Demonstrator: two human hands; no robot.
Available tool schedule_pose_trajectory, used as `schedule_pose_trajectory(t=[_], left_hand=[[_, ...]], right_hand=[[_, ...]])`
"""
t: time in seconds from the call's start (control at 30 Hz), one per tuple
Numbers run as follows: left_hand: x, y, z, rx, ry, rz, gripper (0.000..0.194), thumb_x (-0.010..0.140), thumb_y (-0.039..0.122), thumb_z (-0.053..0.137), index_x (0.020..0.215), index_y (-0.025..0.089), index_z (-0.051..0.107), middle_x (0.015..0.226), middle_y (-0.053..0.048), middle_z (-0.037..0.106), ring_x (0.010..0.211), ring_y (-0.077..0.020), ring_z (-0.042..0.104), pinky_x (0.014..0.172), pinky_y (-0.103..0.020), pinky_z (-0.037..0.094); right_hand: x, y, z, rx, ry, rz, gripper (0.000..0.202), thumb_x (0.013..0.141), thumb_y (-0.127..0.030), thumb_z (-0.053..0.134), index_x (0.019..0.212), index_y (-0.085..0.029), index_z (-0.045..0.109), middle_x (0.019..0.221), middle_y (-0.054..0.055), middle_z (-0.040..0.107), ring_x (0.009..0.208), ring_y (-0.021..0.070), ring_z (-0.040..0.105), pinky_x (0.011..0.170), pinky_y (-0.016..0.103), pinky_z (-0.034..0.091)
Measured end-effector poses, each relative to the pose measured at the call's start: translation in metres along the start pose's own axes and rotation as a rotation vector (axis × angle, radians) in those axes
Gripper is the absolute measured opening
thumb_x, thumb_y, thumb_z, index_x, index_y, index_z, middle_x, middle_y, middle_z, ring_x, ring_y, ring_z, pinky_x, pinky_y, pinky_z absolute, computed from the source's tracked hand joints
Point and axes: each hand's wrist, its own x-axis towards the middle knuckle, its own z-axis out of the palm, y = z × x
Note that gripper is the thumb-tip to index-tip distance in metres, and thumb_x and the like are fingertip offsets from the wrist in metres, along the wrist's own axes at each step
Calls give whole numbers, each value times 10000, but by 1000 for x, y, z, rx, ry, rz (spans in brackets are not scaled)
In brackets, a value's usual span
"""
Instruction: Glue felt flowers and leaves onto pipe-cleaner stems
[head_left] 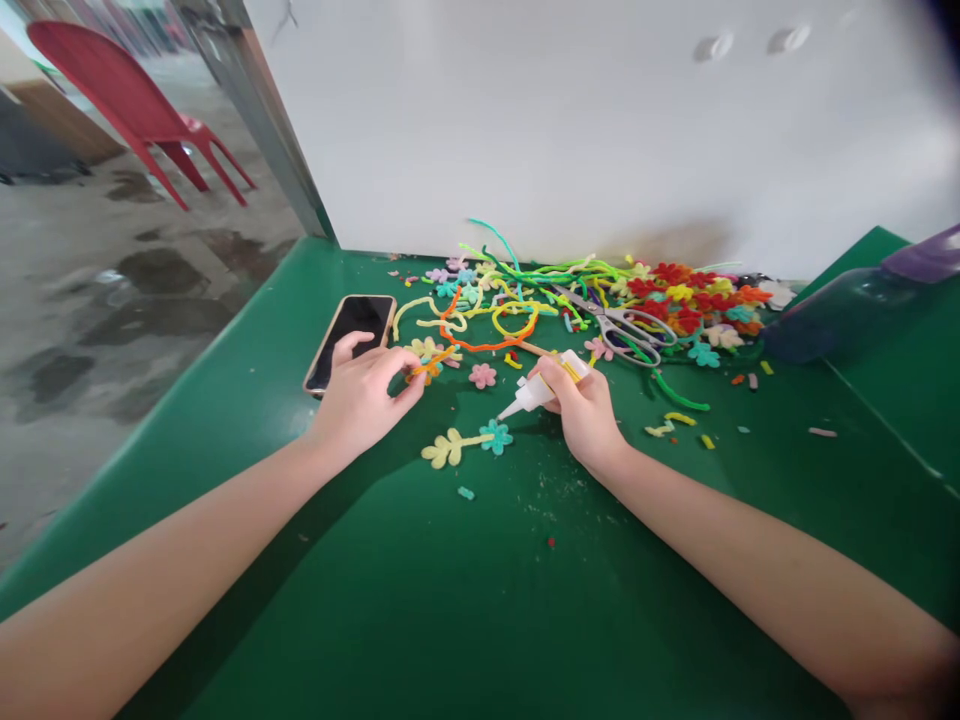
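Note:
In my right hand is a small white glue bottle, tilted down to the left. Its narrow nozzle points at a turquoise pipe-cleaner flower and ends at or just above the upper petals; contact is unclear. That flower lies at the end of a pale yellow leafy stem, flat on the green table. To the left, my left hand pinches a short orange pipe cleaner between thumb and finger. Orange petals show under it, partly covered by the fingers. A pink flower lies between my hands.
A phone lies beside my left hand. Grey scissors, loose pipe cleaners and a pile of coloured flowers line the white wall. At right lies a dark bottle. A red chair stands beyond the table's left edge.

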Motion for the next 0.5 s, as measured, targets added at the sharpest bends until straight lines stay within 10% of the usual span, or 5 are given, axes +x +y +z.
schedule_pose_trajectory(t=[0.27, 0.5], left_hand=[[3, 0, -3, -28, -8, -7, 109, 892, 228, 540, 837, 234, 634, 943, -12, 709, 844, -184, 648, 889, -413, 409], [-1, 14, -5, -120, 40, -32, 90, 889, 158, 507, 900, 225, 567, 767, 10, 696, 674, -158, 611, 867, -398, 434]], right_hand=[[-1, -2, 2, 1, 6, 5, 365, 785, -532, 627, 717, -173, 629, 661, -1, 566, 577, 101, 489, 527, 235, 384], [0, -5, 3, 92, 67, -12, 374, 793, -547, 615, 726, -179, 620, 583, -39, 451, 488, 69, 361, 454, 230, 287]])
